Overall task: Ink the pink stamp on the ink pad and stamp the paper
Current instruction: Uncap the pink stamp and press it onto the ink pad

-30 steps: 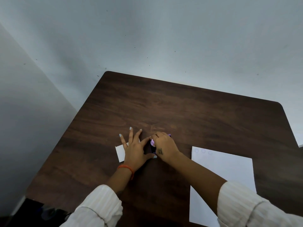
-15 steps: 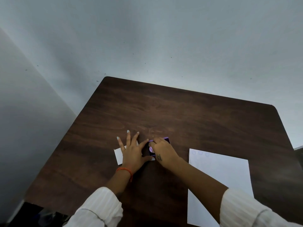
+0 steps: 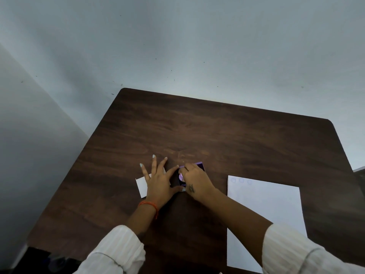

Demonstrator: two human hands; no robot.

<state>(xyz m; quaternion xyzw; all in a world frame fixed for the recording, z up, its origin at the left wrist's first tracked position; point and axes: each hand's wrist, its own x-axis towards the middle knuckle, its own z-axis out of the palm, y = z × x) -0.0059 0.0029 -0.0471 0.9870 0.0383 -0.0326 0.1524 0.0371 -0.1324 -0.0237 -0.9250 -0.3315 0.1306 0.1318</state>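
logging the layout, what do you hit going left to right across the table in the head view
small white card → left hand, flat on the card → pink stamp on the ink pad → right hand, over the stamp → white paper with faint round marks along its far edge.

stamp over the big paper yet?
No: the right hand holds the pink stamp on the ink pad, left of the large paper.
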